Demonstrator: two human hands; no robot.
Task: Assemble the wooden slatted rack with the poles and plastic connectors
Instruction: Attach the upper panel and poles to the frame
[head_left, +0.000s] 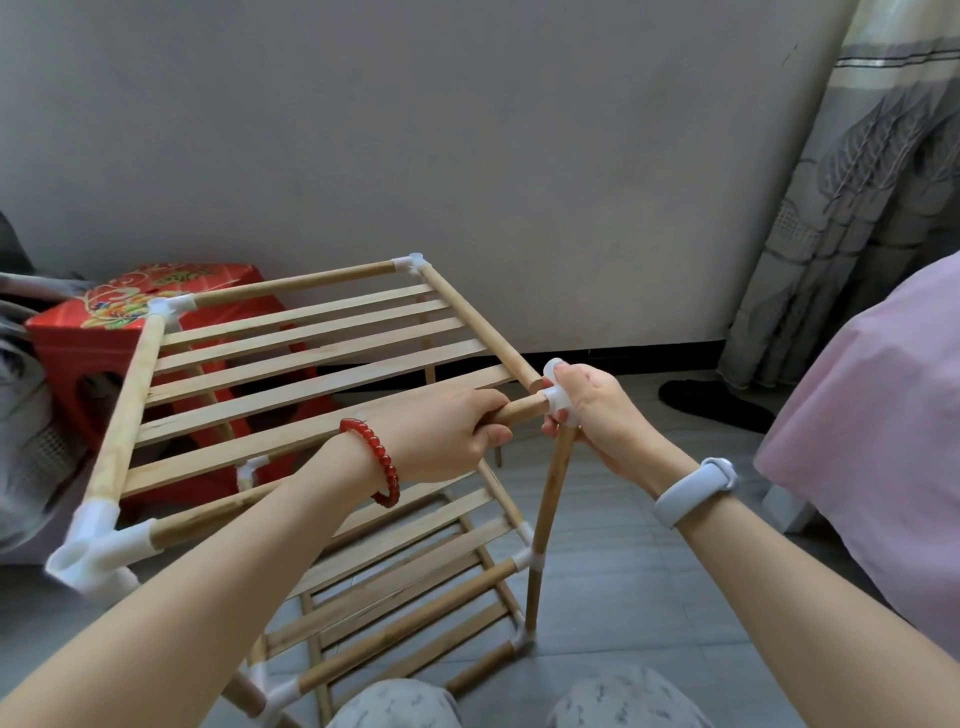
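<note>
Closing the top shelf (311, 358) of the rack's near right corner: our left hand (447, 431) grasps the front pole (519, 409), our right hand (592, 410) clamps the white connector (558, 397). Next, we judge, the side pole (480, 325) needs seating.

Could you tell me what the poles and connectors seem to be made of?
Poles: apparently unpainted light wood or bamboo, tan with visible grain, matte. Connectors: seemingly white, slightly translucent plastic, smooth and faintly glossy, moulded as sockets around the pole ends.
</note>
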